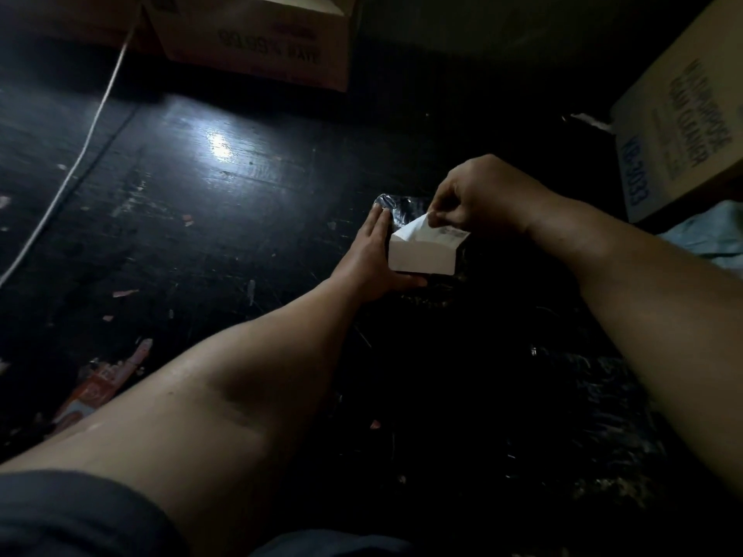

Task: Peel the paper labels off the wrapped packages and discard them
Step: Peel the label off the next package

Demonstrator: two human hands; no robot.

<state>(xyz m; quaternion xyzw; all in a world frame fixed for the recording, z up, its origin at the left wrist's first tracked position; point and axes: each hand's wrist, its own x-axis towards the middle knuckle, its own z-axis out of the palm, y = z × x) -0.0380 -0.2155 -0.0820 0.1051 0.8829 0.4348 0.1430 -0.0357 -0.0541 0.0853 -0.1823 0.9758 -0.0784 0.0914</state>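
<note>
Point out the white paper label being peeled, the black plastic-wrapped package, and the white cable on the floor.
White paper label (pixel 426 245): head view, on its flat white face.
Black plastic-wrapped package (pixel 396 207): head view, on shiny wrap beyond the label.
White cable (pixel 86 142): head view, mid-length on the dark floor.

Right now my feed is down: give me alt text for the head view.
The right hand pinches the lifted edge of a white paper label on a dark wrapped package, which the left hand steadies with straight fingers. They work over a dim, scuffed black floor littered with paper scraps, with cardboard boxes beyond.
</note>
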